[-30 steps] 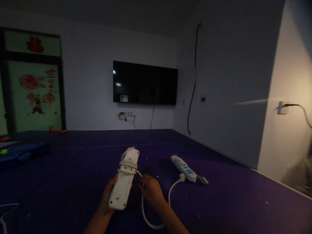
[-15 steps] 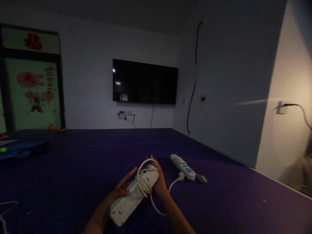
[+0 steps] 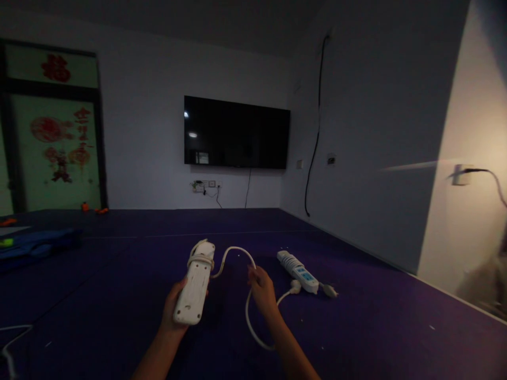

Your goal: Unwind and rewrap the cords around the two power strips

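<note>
My left hand (image 3: 173, 306) is closed around a white power strip (image 3: 194, 290), held tilted with its screwed underside towards me. Part of the strip's white cord (image 3: 201, 258) is wound about its far end. To the right, my right hand (image 3: 261, 287) pinches the loose length of that cord (image 3: 237, 248), which arches between the two hands. From there the cord loops down onto the purple surface and runs to a white plug (image 3: 295, 286). Beyond my right hand lies a second power strip (image 3: 303, 274) with blue sockets, its own cord coiled round one end.
The purple surface (image 3: 138, 274) stretches to the walls. Blue cloth (image 3: 43, 245) lies at the left, with small orange items (image 3: 102, 211) near the door. A white cable (image 3: 11, 338) rests at the lower left. A television (image 3: 236, 133) hangs on the far wall.
The power strip has moved left and turned more upright in my left hand. My right hand has left the strip's end and drawn a length of cord out to the right.
</note>
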